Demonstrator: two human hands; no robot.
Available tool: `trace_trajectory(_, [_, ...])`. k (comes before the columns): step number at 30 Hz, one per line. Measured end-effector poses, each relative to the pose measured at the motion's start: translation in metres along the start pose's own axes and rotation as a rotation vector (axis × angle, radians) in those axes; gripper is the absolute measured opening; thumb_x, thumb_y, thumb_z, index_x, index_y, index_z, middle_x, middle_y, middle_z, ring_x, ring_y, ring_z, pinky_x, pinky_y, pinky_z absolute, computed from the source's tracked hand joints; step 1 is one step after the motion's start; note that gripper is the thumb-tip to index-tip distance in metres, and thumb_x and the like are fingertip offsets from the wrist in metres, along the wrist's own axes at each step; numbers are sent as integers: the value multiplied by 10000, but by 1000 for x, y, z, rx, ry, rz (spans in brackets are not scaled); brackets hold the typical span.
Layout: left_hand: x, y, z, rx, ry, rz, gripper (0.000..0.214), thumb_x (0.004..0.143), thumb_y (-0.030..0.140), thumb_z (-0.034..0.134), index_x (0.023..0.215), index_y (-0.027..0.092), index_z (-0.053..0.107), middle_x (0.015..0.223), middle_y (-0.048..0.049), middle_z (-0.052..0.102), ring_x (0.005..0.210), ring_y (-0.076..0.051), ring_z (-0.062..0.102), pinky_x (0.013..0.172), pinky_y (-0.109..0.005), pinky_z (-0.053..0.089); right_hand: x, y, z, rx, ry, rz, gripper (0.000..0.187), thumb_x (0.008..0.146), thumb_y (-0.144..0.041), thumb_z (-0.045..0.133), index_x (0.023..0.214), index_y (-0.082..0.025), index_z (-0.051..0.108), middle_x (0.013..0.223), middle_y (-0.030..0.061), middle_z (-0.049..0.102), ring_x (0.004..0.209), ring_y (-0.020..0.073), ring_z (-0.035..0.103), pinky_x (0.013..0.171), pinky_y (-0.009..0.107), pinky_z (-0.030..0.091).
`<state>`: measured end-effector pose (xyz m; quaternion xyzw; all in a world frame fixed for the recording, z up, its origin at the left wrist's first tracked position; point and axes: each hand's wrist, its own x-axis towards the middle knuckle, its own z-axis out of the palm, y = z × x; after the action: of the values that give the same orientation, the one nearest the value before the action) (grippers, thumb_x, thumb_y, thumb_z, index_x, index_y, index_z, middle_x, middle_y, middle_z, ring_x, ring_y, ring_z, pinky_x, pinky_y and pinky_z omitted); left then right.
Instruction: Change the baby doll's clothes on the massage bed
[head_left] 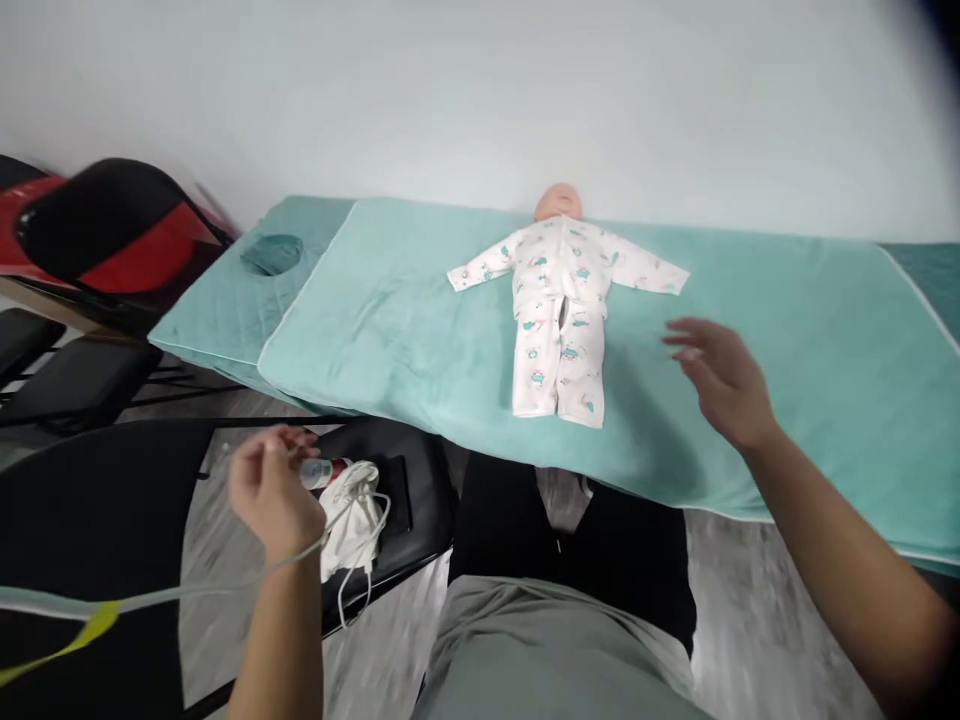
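A baby doll (559, 202) lies on its back on the green-covered bed (405, 330), its head close to the wall. It is dressed in a white patterned top (555, 262) with both sleeves spread out and white split-crotch trousers (534, 365). My right hand (724, 380) is above the bed to the right of the trousers, open and empty, fingers stretched toward the doll. Over to the left, my left hand (271, 485) hovers beside the bed, fingers loosely bent, with nothing visible in it. Neither hand touches the doll.
Below the bed's edge, a black seat (420, 490) carries a white pouch with a cable (352, 515) and a small bottle (319, 472). A pale cord (195, 592) crosses by my left wrist. Black and red chairs (120, 225) stand at left; the bed has a face hole (271, 255).
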<state>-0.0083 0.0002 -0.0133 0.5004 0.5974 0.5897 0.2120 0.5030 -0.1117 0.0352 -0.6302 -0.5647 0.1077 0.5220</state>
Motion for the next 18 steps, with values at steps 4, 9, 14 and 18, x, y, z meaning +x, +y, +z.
trace_trajectory(4, [2, -84, -20, 305, -223, -339, 449, 954, 457, 389, 1246, 124, 464, 1194, -103, 584, 958, -179, 610, 791, -291, 523, -13, 92, -5, -12, 46, 306, 378, 919, -431, 540, 1233, -221, 548, 1178, 104, 644, 914, 184, 670, 772, 337, 522])
trace_trajectory(9, [3, -151, -53, 731, -467, -442, 440, 776, 406, 602, 1104, 113, 612, 1017, -119, 644, 974, -276, 614, 923, -389, 461, -6, 128, -7, -49, 159, 474, 318, 892, -431, 553, 1146, -248, 609, 1028, 108, 688, 727, 189, 659, 621, 329, 500])
trace_trajectory(14, [-30, -184, -65, 910, -475, -401, 677, 708, 446, 617, 1285, 106, 519, 1353, -218, 456, 1285, -449, 401, 1056, -514, 316, -7, 133, -3, -55, 178, 460, 295, 857, -454, 571, 1050, -248, 655, 928, 65, 696, 720, 194, 657, 624, 326, 511])
trace_trajectory(18, [-34, -233, -74, 1048, -499, -355, 763, 739, 570, 516, 1364, 145, 408, 1402, -226, 397, 1291, -427, 428, 1051, -485, 350, -8, 133, -4, -40, 149, 443, 322, 862, -457, 554, 1028, -206, 667, 925, 72, 697, 736, 178, 656, 656, 307, 519])
